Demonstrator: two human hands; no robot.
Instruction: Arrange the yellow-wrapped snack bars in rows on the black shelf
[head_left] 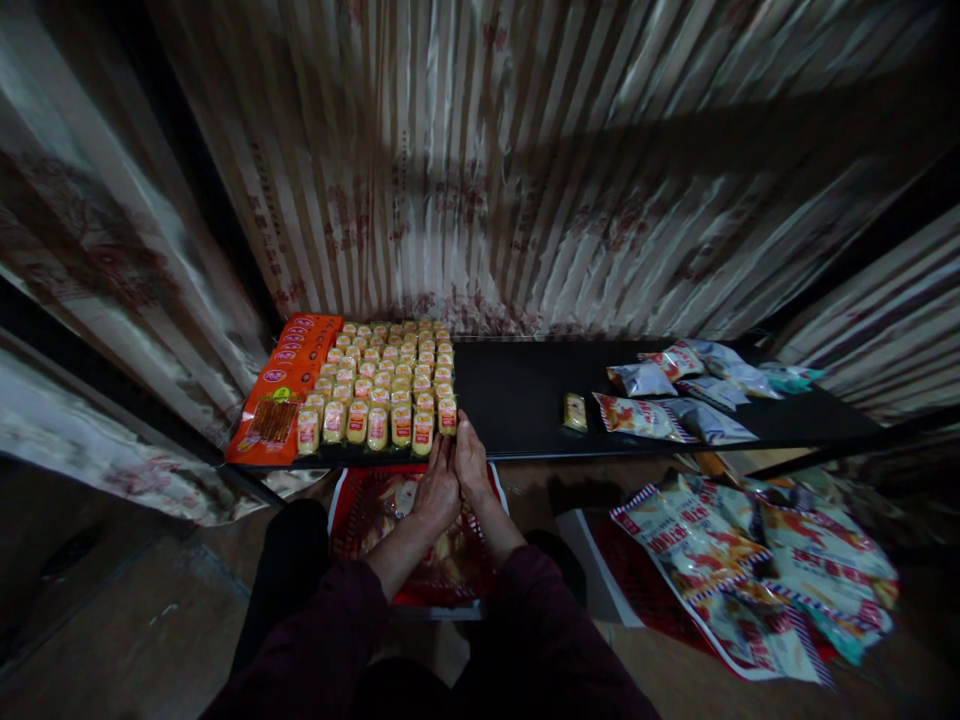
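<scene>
A tight block of small wrapped cakes [379,385] stands in rows on the left part of a black shelf [510,390]. At its front right corner, my left hand [440,488] reaches up with fingers stretched out just below a front cake [448,416]. My right hand [471,462] lies against the left one, its straight fingers along the right side of that corner cake. Neither hand is seen wrapped round anything; exact fingertip contact is hard to make out. A single wrapped cake [575,412] stands apart on the shelf, right of my hands.
An orange snack packet [281,390] lies left of the block. Several small bags [645,415] lie on the shelf's right part. Below are a red bag of cakes [360,510] between my legs and larger snack bags [697,540] at right. A striped curtain [450,180] hangs behind.
</scene>
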